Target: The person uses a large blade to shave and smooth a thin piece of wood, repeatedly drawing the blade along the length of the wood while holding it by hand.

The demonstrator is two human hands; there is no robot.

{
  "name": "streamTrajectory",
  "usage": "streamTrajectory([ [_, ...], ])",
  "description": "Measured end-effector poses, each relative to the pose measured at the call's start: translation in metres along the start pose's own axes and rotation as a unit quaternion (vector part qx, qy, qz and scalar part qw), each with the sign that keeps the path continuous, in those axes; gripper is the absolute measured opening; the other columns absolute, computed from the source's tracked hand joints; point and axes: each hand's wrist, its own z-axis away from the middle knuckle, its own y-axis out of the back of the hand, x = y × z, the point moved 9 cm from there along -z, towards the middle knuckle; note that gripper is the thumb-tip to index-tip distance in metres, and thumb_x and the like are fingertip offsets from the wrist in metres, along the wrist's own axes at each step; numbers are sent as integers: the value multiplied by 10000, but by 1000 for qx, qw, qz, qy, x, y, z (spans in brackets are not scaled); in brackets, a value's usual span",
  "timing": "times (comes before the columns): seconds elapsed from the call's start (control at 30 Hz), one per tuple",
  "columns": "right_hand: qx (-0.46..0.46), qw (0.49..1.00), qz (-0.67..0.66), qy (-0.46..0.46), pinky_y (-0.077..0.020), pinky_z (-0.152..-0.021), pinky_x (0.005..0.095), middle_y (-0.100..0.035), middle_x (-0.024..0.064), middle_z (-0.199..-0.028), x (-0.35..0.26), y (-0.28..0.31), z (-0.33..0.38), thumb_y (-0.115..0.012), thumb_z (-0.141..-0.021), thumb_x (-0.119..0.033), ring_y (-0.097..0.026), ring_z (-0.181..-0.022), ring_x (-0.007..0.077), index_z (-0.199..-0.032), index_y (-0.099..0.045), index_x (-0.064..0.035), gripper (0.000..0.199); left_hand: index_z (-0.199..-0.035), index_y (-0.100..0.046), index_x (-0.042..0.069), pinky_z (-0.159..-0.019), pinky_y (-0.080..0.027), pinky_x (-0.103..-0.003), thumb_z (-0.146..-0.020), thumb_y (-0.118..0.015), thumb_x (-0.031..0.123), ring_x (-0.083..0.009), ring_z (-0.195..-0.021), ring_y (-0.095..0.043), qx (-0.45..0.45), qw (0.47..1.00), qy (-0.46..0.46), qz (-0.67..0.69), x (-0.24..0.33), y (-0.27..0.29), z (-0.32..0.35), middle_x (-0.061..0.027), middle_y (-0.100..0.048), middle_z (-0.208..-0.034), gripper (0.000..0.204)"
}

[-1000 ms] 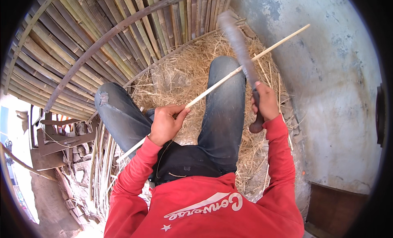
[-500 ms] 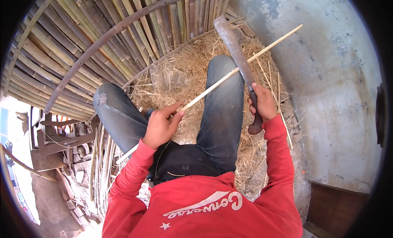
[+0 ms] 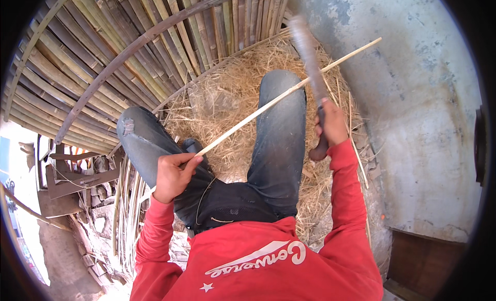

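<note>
My left hand (image 3: 174, 177) is closed on a long pale bamboo strip (image 3: 250, 118), pinched between thumb and fingers over my left thigh. The strip slants up to the right across my right knee, and its far end reaches toward the wall. My right hand (image 3: 332, 124) grips the dark handle of a machete (image 3: 312, 68). Its broad blade points up and away, blurred near the tip by motion. Blade and strip cross just right of my right knee; the strip's edge on the blade's far side is partly hidden.
A fence of bamboo poles (image 3: 119, 53) with a curved branch (image 3: 144, 37) stands at the far left. Shavings (image 3: 222, 102) cover the ground between my knees. A grey plastered wall (image 3: 413, 120) rises at right. Several split strips (image 3: 129, 213) lie at my left beside stones.
My left hand has drawn back toward me and to the left, pulling the strip along past the machete. My right hand has shifted slightly, with the blade tip swinging a little to the right.
</note>
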Motion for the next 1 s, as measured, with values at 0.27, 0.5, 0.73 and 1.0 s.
streamTrajectory([
  [0.27,36,999,-39,6,-401,-379,269,-571,36,-646,-2,17,-7,-508,-1120,-380,-498,-409,115,-924,-584,-56,386,-980,-805,-45,-503,-410,-255,-980,-778,155,-40,-556,-524,-27,1000,2,9,-11,-11,-12,-1,-608,-594,201],
  [0.5,-58,998,-22,-29,-381,-373,280,-562,40,-640,9,-17,14,-513,-1113,-389,-478,-402,121,-894,-577,-55,405,-977,-792,-55,-500,-389,-263,-990,-770,165,-30,-565,-493,-42,999,-13,0,-8,-18,-22,17,-571,-588,222],
  [0.73,-64,995,-38,-66,-385,-372,278,-573,33,-660,9,-5,4,-524,-1105,-391,-482,-408,119,-932,-578,-73,366,-961,-791,-56,-505,-406,-255,-987,-774,163,-33,-566,-511,-50,998,9,24,-9,-17,-19,9,-595,-594,221],
  [1.0,18,1000,-17,-7,-395,-371,278,-577,32,-661,10,12,5,-511,-1113,-401,-500,-419,114,-913,-572,-83,380,-968,-793,-60,-505,-418,-256,-984,-780,172,-40,-563,-534,-51,998,-26,-22,6,-24,-26,4,-607,-598,233],
])
